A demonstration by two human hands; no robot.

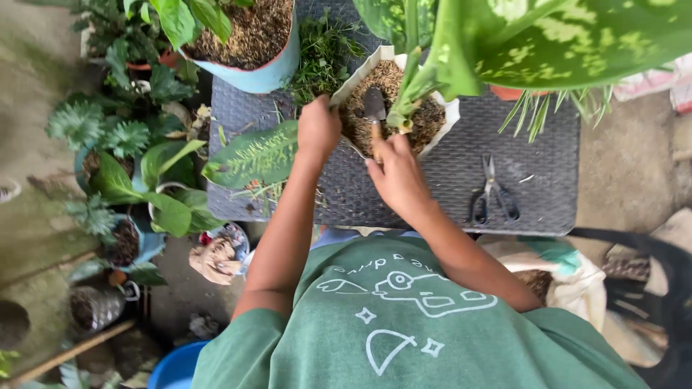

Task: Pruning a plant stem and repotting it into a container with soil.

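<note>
The person stands over a dark woven table [461, 180] and works at a white pot [441, 119] that sits near the table's far edge, at about twelve o'clock from the chest. The left hand [317, 130] is closed on the pot's rim at its nine o'clock side, steadying it. The right hand [395, 176] is wrapped around the handle of a small trowel [374, 108], whose dark blade is pushed into the filling just beside the stem of the plant [504, 43].

The potting looks well along: the pot is already full to the brim with coarse brown mix, and the plant stands upright in it with broad, speckled green leaves spreading toward two o'clock. What seems left is firming or levelling the mix around the stem; whether the surface is even on the far side cannot be told, as leaves cover it.

A pair of black-handled scissors [493, 193] lies on the table at four o'clock from the pot, well apart. A blue pot [268, 72] of the same mix stands at ten o'clock.
</note>
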